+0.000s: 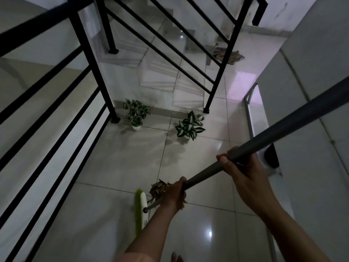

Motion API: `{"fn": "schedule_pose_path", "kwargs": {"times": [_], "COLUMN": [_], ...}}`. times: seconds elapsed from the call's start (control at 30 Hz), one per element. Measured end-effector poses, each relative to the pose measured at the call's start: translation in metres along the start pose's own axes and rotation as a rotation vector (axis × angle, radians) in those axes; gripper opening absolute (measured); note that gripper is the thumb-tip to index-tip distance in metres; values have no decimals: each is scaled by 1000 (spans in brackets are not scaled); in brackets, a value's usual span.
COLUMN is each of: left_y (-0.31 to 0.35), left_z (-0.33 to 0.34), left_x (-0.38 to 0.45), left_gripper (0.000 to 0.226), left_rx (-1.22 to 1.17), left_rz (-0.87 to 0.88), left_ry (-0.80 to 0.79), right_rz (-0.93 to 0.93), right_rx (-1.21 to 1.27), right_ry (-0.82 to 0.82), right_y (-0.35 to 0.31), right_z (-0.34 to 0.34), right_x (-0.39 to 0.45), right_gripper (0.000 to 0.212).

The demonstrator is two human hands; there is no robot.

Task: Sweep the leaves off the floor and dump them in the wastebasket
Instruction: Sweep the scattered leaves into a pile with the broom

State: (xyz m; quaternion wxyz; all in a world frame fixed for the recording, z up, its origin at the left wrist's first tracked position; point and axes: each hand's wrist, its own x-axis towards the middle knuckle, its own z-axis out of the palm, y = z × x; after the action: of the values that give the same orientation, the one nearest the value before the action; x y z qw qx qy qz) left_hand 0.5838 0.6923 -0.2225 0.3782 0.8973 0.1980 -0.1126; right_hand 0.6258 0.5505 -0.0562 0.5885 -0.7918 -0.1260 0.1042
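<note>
Leaves (159, 188) just beyond left hand's (176, 193) grip on broom handle (264, 137).

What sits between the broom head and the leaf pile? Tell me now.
Nothing visible. The broom head is on the tiled floor just left of the dry leaf pile, with no object in the gap. The left hand on the handle hides the pile's right part; no wastebasket shows.

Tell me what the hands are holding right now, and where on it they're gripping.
Both hold the broom by its grey handle: the left hand grips low, near the green head; the right hand grips higher up the shaft.
</note>
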Motion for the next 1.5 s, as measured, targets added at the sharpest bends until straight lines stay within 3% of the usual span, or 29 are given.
{"fn": "schedule_pose_path", "kwargs": {"times": [0.07,0.13,0.33,0.63,0.87,1.0,1.1,1.2,1.5], "left_y": [10,14,33,45,16,-3,-16,-31,-55], "left_z": [-6,-7,-15,-25,-34,-42,-48,-56,-76], "left_x": [-2,0,-3,-20,-37,-47,-56,-62,-99], "left_gripper": [10,17,20,28,30,26,14,17,35], "left_rx": [84,31,-132,-84,-9,-12,-52,-17,120], "left_rz": [130,91,70,87,46,44,87,98,212], "left_ry": [-37,-55,-77,-68,-57,-61,-63,-96,-156], "right_rz": [-19,-26,-58,-119,-76,-77,-75,-71,-76], "right_rx": [-7,-36,-73,24,29,98,103,86,41], "right_ry": [-18,-30,-46,-43,-98,-104,-78,-45,82], "right_y": [-3,-4,-16,-44,-32,-37,-42,-46,-65], "right_z": [-5,-10,-23,-35,-14,7,23,38,75], "right_x": [2,5,6,1,-17,-32,-44,-57,-104], "right_gripper": [48,67,76,62,67,38,32,17,18]}}
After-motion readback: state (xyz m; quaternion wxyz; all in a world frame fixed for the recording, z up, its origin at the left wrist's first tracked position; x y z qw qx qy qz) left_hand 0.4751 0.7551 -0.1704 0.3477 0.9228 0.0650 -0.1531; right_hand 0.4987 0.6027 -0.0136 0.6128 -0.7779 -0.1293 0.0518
